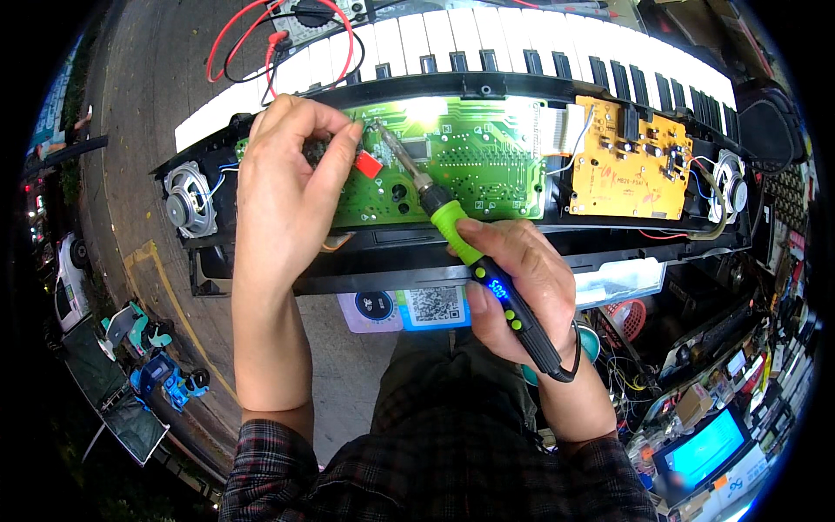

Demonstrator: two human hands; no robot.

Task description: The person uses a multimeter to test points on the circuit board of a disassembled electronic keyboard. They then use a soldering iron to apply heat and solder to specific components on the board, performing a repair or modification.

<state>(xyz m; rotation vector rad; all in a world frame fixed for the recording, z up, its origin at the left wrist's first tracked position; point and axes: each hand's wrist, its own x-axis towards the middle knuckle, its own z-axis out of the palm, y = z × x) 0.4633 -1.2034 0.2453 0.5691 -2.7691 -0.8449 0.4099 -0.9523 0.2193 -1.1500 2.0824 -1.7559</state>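
My right hand (522,283) grips a soldering iron (448,216) with a lime-green sleeve, black handle and small lit display. Its metal tip slants up and left onto the green circuit board (487,178), close to my left fingertips. My left hand (291,174) hovers over the board's left part, thumb and forefinger pinched together; what they hold is too small to make out. Just beside the thumb is a small red block (368,165); whether it is held or lies on the board I cannot tell. The board sits in the opened black case (391,261) of an electronic keyboard.
White and black piano keys (391,43) run along the far side. A yellow-brown circuit board (626,187) lies to the right, with round speakers (191,209) at both ends of the case. Red and black test leads (278,39) coil by a multimeter (309,13). Clutter fills the right.
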